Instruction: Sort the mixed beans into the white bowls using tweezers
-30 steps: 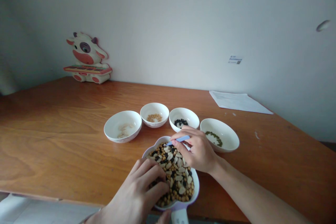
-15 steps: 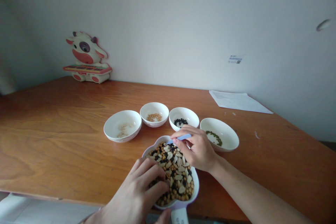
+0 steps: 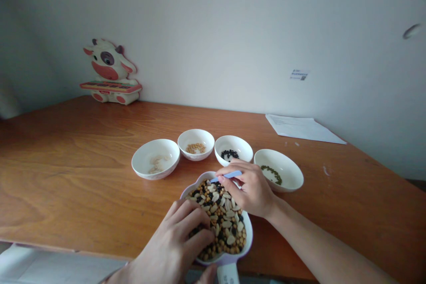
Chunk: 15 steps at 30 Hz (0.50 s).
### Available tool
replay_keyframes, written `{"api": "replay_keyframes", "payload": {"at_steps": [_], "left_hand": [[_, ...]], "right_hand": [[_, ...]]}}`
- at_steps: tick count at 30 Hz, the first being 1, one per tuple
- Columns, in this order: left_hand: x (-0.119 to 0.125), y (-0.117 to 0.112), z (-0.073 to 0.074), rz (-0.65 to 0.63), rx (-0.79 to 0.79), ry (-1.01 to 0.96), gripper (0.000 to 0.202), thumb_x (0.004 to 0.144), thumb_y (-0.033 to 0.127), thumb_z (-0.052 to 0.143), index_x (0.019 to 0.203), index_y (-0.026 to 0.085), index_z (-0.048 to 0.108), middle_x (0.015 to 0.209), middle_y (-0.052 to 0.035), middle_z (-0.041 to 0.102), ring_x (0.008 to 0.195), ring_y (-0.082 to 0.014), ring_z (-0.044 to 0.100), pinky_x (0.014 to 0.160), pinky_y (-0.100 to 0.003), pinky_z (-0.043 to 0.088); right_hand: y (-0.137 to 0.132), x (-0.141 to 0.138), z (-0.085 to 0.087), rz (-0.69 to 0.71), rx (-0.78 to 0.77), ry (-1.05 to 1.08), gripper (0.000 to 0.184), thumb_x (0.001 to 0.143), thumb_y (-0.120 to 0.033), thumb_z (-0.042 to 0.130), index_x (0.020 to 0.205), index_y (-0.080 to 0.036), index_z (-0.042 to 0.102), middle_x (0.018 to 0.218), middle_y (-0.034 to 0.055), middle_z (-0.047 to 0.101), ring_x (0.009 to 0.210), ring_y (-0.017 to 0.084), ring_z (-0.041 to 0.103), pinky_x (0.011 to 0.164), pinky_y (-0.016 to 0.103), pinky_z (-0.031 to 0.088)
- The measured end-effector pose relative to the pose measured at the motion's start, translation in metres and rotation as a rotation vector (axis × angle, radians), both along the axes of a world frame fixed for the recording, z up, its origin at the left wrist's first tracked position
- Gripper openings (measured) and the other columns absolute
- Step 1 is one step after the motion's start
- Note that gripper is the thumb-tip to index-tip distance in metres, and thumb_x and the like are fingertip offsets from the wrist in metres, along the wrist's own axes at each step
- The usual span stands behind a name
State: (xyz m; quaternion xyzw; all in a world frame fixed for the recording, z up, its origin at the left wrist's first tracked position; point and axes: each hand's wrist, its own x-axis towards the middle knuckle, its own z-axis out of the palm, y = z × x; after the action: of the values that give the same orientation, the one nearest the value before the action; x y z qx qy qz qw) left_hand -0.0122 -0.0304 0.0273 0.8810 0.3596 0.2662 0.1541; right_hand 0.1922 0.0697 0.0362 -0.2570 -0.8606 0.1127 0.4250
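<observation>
A pale, scallop-edged dish with a handle [image 3: 248,246] sits at the table's front edge, filled with mixed peanuts [image 3: 227,224], yellow beans and black beans. My left hand [image 3: 181,233] is closed over its left rim, fingertips resting on the beans and thumb near the handle. Light-blue tweezers [image 3: 229,175] are pinched in my right hand [image 3: 254,188]; their tip points into the beans at the dish's far side. Whether the tip grips anything is too small to tell. Behind the dish stand bowls holding pale peanut pieces [image 3: 156,166], yellow beans [image 3: 195,148], black beans [image 3: 229,154] and green beans [image 3: 272,175].
A cow-shaped toy keyboard [image 3: 111,73] stands at the back left against the wall. White paper sheets [image 3: 302,128] lie at the back right of the wooden table [image 3: 83,177]. A small printed label [image 3: 299,75] is on the wall.
</observation>
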Motion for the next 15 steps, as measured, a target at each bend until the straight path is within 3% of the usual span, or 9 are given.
{"api": "replay_keyframes", "payload": {"at_steps": [5,11,15], "left_hand": [[0.0001,-0.0002,0.0002,-0.006,-0.013,0.002,0.014,0.089,0.029,0.058,0.096,0.02,0.067,0.096,-0.0067,0.066,0.094,-0.0256,0.058,0.085,-0.042,0.052],[-0.0013,0.0013,0.0013,-0.008,0.001,0.013,0.014,0.088,0.028,0.059,0.097,0.02,0.067,0.096,-0.0066,0.066,0.093,-0.0259,0.059,0.085,-0.042,0.053],[-0.0011,0.0009,0.0008,-0.014,-0.017,0.004,0.014,0.089,0.028,0.058,0.096,0.02,0.066,0.095,-0.0071,0.065,0.094,-0.026,0.059,0.085,-0.042,0.053]], "right_hand": [[-0.0027,0.0004,0.0031,-0.028,-0.082,0.054,0.019,0.09,-0.018,0.057,0.081,-0.019,0.074,0.078,0.0031,0.077,0.067,0.017,0.066,0.07,0.032,0.054],[-0.0034,0.0037,0.0025,0.006,-0.438,0.137,0.022,0.09,-0.025,0.059,0.077,-0.016,0.074,0.072,0.0034,0.073,0.062,0.015,0.065,0.056,0.027,0.049],[-0.0037,0.004,0.0027,0.013,-0.475,0.122,0.021,0.088,-0.026,0.061,0.074,-0.016,0.074,0.072,0.0035,0.074,0.063,0.016,0.066,0.057,0.026,0.05]]}}
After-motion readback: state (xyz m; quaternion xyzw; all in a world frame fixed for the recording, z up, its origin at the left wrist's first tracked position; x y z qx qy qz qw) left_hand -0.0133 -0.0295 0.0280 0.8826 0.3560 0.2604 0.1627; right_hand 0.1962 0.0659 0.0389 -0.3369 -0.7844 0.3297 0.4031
